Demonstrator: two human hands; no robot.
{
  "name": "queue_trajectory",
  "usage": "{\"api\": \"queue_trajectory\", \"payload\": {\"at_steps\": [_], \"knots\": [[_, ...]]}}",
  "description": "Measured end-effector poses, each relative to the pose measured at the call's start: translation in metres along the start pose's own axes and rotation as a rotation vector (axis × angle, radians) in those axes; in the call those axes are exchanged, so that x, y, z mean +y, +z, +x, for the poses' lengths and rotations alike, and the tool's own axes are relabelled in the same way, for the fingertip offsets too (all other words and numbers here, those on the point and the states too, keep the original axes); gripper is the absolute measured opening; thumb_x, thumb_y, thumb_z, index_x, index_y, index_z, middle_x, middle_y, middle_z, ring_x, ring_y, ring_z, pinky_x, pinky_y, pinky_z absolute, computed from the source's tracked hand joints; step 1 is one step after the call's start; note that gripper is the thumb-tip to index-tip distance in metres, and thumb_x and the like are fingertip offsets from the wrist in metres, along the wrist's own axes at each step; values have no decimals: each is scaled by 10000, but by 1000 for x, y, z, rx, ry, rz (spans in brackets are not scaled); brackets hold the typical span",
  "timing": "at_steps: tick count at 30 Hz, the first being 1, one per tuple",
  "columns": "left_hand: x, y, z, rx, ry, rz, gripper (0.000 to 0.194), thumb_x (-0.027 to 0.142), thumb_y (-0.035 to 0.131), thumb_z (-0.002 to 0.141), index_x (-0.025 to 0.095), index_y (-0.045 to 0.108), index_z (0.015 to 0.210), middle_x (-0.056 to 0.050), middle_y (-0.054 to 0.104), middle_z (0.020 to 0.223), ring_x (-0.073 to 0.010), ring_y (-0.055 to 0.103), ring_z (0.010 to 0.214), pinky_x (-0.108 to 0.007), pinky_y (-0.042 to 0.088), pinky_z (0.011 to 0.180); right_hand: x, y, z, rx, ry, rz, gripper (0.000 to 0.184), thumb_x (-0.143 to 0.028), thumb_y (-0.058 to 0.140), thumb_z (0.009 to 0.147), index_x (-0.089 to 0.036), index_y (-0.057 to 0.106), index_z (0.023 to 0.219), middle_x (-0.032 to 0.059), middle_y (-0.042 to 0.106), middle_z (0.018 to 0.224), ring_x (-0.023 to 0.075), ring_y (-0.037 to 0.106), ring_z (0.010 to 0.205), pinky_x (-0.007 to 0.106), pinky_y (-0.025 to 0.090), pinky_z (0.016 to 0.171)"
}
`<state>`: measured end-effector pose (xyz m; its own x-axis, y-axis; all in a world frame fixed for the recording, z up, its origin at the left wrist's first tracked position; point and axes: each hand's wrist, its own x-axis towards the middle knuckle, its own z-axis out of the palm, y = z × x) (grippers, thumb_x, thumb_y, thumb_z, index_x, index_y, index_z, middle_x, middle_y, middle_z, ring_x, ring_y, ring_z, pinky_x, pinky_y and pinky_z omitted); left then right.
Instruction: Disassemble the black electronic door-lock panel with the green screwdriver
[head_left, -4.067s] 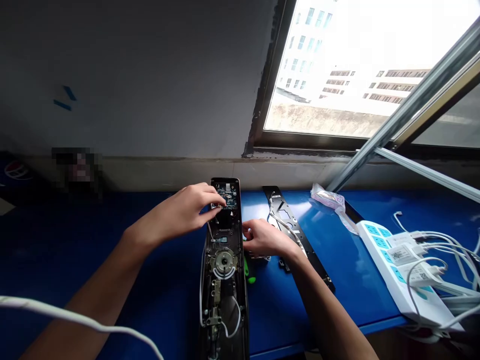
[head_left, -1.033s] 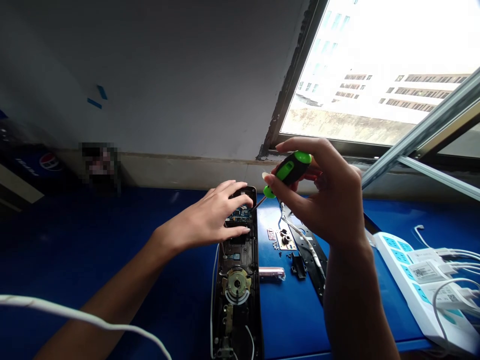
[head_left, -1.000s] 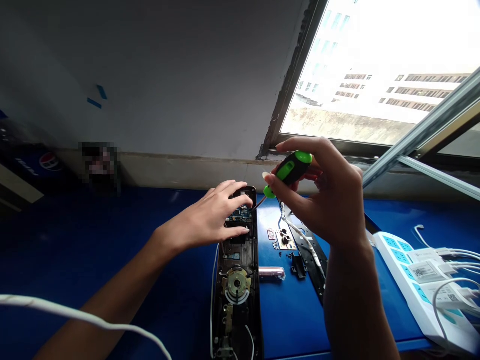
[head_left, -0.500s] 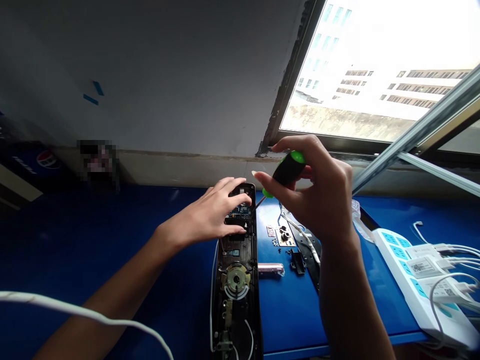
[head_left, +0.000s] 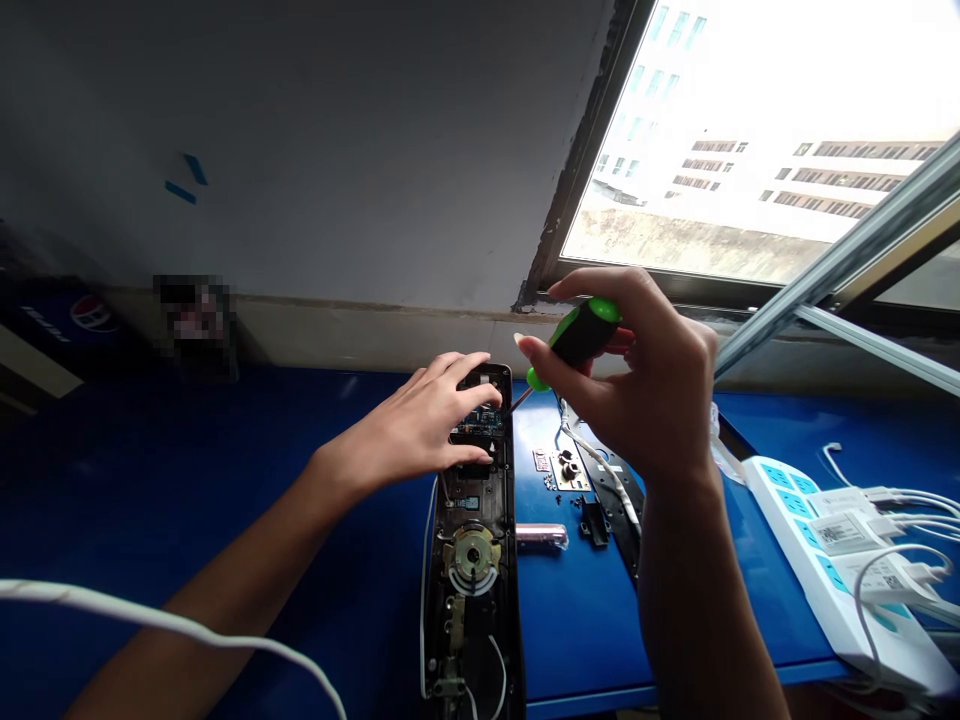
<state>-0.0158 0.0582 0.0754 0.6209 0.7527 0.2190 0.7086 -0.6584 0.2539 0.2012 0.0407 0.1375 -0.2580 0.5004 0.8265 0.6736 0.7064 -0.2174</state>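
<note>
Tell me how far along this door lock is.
Done: the lock lies open, with small screws set out on the blue bench. In hand: the right hand holds a green screwdriver at the lock, the left hand steadying it. Left: the circuit board remains inside.

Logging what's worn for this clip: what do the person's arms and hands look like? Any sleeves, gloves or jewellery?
The left forearm and right forearm are bare, with no sleeves in view. The left hand and right hand wear no gloves, and no ring, watch or bracelet shows. The right hand's fingernails are grown long.
</note>
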Motion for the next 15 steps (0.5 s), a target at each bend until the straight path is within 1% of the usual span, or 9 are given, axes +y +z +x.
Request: {"api": "queue_trajectory", "payload": {"at_steps": [4,11,15], "knots": [[-1,1,0,2,3,6,543,491,813,835,300,629,1309,-101,329,1658,-337,272,1546,-540,371,1222,-2,-3,1,-56,20,-7,230,-261,744,903,-266,646,1112,18,734,1013,167,707,734,341,620,687],[-1,0,0,0,2,-31,528,463,818,835,314,640,1308,-84,329,1660,-352,264,1544,-553,377,1216,0,-2,-1,22,19,19,246,-257,757,882,-255,653,1105,23,736,1043,162,697,731,347,614,677],[1,-1,0,-8,15,-37,497,470,801,849,315,656,1299,-91,328,1654,-357,260,1544,-555,376,1216,0,1,-3,4,-13,3,238,-269,734,891,-242,654,1113,3,718,903,142,640,658,339,592,650]]}}
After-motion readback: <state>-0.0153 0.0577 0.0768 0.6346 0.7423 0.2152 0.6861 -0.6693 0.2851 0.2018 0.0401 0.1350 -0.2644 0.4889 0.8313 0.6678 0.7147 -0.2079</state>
